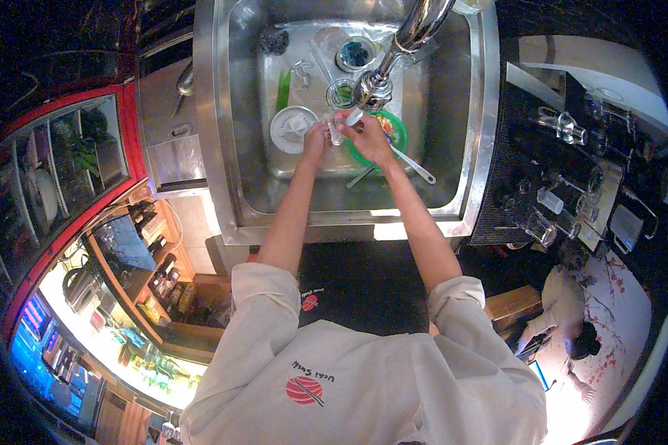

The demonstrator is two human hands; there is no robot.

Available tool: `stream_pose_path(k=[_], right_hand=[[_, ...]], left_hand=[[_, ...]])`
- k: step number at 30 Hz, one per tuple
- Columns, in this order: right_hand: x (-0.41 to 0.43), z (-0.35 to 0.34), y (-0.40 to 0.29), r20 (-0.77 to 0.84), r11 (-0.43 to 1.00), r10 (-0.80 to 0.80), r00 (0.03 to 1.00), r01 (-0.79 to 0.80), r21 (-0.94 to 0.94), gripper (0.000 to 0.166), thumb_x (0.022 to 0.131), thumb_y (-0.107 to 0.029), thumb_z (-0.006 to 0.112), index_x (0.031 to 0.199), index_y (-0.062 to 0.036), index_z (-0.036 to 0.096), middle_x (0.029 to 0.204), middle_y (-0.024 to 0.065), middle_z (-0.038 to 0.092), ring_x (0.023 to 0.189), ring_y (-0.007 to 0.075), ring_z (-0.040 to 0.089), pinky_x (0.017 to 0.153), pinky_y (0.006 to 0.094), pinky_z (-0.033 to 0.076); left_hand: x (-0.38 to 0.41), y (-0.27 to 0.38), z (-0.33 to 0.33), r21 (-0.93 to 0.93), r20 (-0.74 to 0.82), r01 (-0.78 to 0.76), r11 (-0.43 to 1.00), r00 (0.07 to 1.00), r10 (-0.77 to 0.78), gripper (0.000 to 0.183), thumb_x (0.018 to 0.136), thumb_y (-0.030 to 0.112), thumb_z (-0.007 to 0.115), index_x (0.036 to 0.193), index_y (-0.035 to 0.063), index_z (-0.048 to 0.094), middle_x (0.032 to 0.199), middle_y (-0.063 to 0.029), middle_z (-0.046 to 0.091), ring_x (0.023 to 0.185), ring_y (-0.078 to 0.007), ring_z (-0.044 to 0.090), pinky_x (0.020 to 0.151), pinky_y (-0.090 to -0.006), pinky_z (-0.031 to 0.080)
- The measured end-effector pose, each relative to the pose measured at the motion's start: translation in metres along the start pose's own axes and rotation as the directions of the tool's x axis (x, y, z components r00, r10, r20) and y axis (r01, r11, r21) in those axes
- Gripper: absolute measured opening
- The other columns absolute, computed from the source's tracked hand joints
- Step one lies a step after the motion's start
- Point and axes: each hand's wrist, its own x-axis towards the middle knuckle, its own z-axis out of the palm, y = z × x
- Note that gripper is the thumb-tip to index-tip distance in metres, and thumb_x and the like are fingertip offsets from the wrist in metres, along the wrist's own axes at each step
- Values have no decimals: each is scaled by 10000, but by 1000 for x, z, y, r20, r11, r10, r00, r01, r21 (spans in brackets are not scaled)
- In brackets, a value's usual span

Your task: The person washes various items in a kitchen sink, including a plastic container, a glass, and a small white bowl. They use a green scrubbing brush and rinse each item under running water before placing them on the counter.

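Observation:
My left hand (316, 141) and my right hand (372, 138) meet over the steel sink (245, 167), close under the tap's spout (373, 89). Between them is a small clear vessel (337, 135), with the fingers of both hands on it. A small white piece (354, 116) sticks up at my right fingers; what it is cannot be made out. Beside my left hand lies a white citrus juicer (279, 131). Partly under my right hand is a green bowl (402, 129) with colourful bits inside. A white-handled utensil (421, 168) leans out over its rim.
Farther back in the sink are a glass with green contents (342, 94), a round container (340, 58) with a dark scrubber, green strips (283, 92) and a scouring pad (274, 42). Glassware (540, 228) lies on a black mat to the right. Another person (562, 306) bends behind me.

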Motion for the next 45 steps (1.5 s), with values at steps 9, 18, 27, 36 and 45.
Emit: stream_pose_path(k=[9, 18, 27, 36, 45], right_hand=[[7, 2, 11, -8, 972, -184, 983, 180, -152, 162, 898, -69, 668, 1056, -34, 659, 995, 52, 687, 853, 111, 619, 748, 277, 502], [-13, -33, -40, -252, 979, -64, 965, 12, -202, 298, 920, -186, 673, 1149, -22, 578, 947, 152, 694, 858, 206, 664, 769, 326, 506], [-19, -72, -77, -277, 980, 118, 954, -66, 190, 340, 981, -207, 593, 1257, -15, 543, 986, 80, 705, 908, 145, 642, 815, 304, 514], [-21, -90, -72, -329, 970, 140, 934, -63, 237, 317, 1005, -240, 546, 1233, -22, 575, 903, 65, 693, 841, 128, 620, 779, 287, 501], [-20, -89, -75, -326, 960, 154, 933, -64, 271, 322, 1004, -245, 550, 1231, -18, 575, 875, 78, 693, 807, 125, 626, 750, 283, 506]], left_hand=[[23, -21, -13, 469, 98, -405, 785, 907, 410, 397, 896, 235, 636, 1245, 47, 613, 1113, -19, 655, 943, -174, 606, 789, -301, 492], [8, -6, 42, 160, 230, -85, 984, 972, 46, 444, 1020, 408, 443, 1217, 50, 619, 1006, -28, 663, 866, -136, 614, 720, -288, 500], [2, 15, 60, 594, 358, -415, 690, 904, 236, 329, 983, 335, 500, 977, 82, 710, 770, -6, 598, 663, -105, 512, 598, -256, 410], [7, 26, 57, 395, 551, -490, 777, 803, 227, 254, 926, 214, 501, 819, 8, 604, 885, -66, 599, 792, -189, 558, 776, -325, 452], [-6, 41, 63, 31, 455, -214, 976, 873, 177, 346, 953, 238, 451, 795, -3, 641, 774, -75, 633, 761, -175, 597, 750, -320, 476]])
